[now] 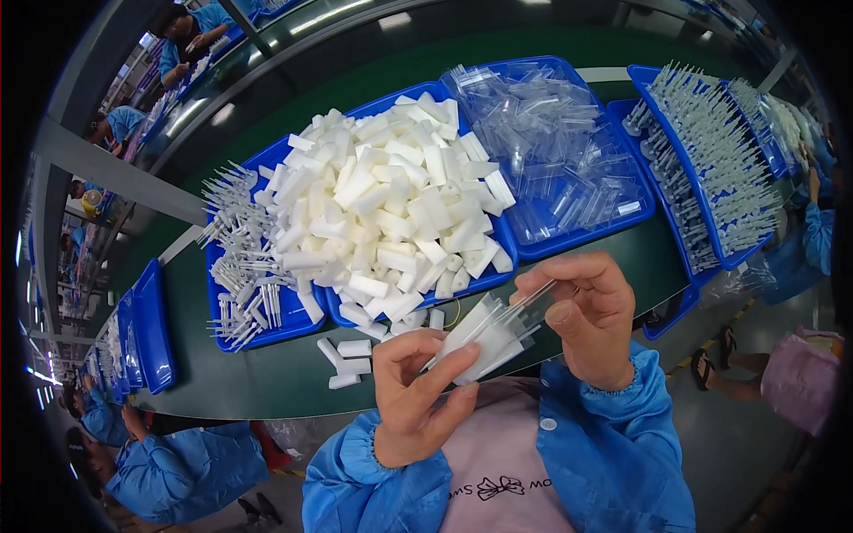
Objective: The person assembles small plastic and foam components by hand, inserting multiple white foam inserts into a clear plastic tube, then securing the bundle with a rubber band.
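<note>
My left hand (416, 391) pinches a small clear plastic sleeve holding white foam sticks (487, 338). Its far end is gripped by the fingers of my right hand (591, 315), just above my chest. Both hands hover over the near edge of the green belt (267, 377). Behind them a blue tray (333, 306) is heaped with white foam blocks (391, 204). Three loose foam blocks (348, 360) lie on the belt beside my left hand.
A blue tray of clear plastic sleeves (555, 151) sits at the back right, and trays of thin white sticks (720, 169) stand further right. White stick parts (240, 258) fill the left tray. Other workers in blue coats (178, 471) sit along the belt.
</note>
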A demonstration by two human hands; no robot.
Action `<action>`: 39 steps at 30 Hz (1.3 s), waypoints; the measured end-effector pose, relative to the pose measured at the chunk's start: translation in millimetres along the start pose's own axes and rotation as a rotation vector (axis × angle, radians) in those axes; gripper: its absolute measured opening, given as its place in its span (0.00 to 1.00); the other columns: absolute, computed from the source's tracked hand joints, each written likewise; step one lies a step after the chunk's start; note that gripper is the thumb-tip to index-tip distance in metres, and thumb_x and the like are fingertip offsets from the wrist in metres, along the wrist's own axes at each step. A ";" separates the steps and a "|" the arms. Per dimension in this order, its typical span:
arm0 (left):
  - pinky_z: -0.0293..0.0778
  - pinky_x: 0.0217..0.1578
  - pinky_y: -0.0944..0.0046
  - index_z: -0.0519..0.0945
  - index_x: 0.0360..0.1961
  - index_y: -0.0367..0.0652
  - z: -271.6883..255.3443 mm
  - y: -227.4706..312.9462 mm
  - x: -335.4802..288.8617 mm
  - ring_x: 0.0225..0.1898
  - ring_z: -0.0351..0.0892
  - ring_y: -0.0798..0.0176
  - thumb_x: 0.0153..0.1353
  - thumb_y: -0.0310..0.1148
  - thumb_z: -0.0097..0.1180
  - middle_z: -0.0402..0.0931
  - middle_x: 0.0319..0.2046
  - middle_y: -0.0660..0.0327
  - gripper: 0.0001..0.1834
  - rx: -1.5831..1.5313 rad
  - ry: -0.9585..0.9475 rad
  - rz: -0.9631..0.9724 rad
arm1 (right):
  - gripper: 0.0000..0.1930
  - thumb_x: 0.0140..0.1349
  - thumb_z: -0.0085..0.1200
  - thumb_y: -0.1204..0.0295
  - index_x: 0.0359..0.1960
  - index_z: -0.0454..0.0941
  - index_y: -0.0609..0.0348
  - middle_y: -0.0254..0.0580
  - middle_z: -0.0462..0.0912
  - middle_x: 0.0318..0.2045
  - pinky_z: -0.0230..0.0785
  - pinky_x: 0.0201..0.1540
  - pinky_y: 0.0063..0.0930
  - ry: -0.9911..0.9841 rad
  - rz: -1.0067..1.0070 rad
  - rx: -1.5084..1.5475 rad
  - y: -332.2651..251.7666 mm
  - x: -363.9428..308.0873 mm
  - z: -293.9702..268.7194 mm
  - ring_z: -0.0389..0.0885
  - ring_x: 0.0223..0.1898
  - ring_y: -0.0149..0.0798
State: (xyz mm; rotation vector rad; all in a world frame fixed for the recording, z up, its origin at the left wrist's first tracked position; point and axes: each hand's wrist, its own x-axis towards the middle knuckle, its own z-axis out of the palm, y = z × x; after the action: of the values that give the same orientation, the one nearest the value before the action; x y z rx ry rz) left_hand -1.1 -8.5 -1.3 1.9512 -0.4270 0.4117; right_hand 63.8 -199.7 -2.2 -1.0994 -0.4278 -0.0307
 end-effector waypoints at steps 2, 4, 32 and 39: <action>0.76 0.44 0.63 0.80 0.46 0.37 -0.7 -1.2 0.6 0.48 0.69 0.55 0.44 0.19 0.62 0.60 0.46 0.53 0.23 -0.024 -0.012 0.002 | 0.16 0.61 0.56 0.74 0.48 0.69 0.69 0.53 0.78 0.42 0.70 0.49 0.31 -0.004 0.008 -0.005 -0.4 -0.7 -0.4 0.78 0.44 0.37; 0.76 0.45 0.63 0.80 0.46 0.36 -1.4 -2.2 2.6 0.48 0.68 0.54 0.45 0.19 0.61 0.59 0.46 0.53 0.22 -0.092 -0.029 0.034 | 0.16 0.61 0.56 0.74 0.47 0.70 0.69 0.52 0.79 0.42 0.71 0.49 0.31 -0.014 -0.008 -0.005 0.1 -1.3 -1.2 0.78 0.44 0.36; 0.74 0.50 0.57 0.49 0.67 0.40 -0.9 -14.5 6.6 0.51 0.72 0.57 0.43 0.17 0.66 0.54 0.59 0.49 0.52 -0.351 -0.044 -0.241 | 0.09 0.45 0.60 0.79 0.31 0.81 0.58 0.37 0.80 0.29 0.60 0.44 0.30 -0.332 -0.207 -0.768 -24.6 25.8 3.1 0.74 0.35 0.37; 0.65 0.54 0.64 0.51 0.67 0.40 -1.2 -15.2 27.5 0.55 0.68 0.66 0.60 0.29 0.56 0.66 0.56 0.59 0.38 -1.221 -0.341 -0.801 | 0.18 0.44 0.63 0.71 0.39 0.80 0.59 0.40 0.78 0.36 0.60 0.47 0.35 -0.552 -0.165 -0.929 -25.0 38.8 1.4 0.73 0.40 0.43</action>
State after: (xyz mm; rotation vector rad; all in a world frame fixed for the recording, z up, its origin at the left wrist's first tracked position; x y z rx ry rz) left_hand 30.0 -4.6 -0.1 0.8317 -0.0215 -0.6062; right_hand 93.2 -202.8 33.4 -1.9935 -1.0616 -0.0766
